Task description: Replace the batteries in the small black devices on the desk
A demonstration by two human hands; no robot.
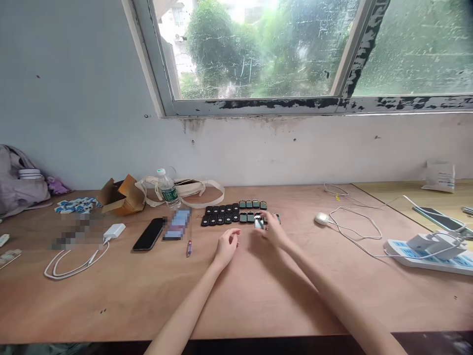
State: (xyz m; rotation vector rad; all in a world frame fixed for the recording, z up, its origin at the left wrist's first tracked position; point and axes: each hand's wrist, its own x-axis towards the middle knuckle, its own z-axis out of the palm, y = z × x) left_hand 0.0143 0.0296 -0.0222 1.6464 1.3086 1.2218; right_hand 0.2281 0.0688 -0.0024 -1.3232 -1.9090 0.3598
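My right hand (273, 229) pinches a small square module with a pale, shiny face (258, 223), just above the table. Beside and behind it lie two short rows of similar dark-edged square modules (250, 217) with greyish-green faces; my fingers partly cover the front row. To the left are two rows of black oval-ended casings (220, 219), each with a light round mark. My left hand (226, 245) rests on the table in front of these casings. Its fingers are loosely bent, thumb apart, and nothing shows in them.
Left of the hands lie a pen-like tool (189, 248), a blue strip sheet (177, 224) and a black phone (148, 234). A water bottle (169, 190) and an open cardboard box (123, 197) stand behind. On the right are a white mouse (321, 218), loose cables and a power strip (401, 254).
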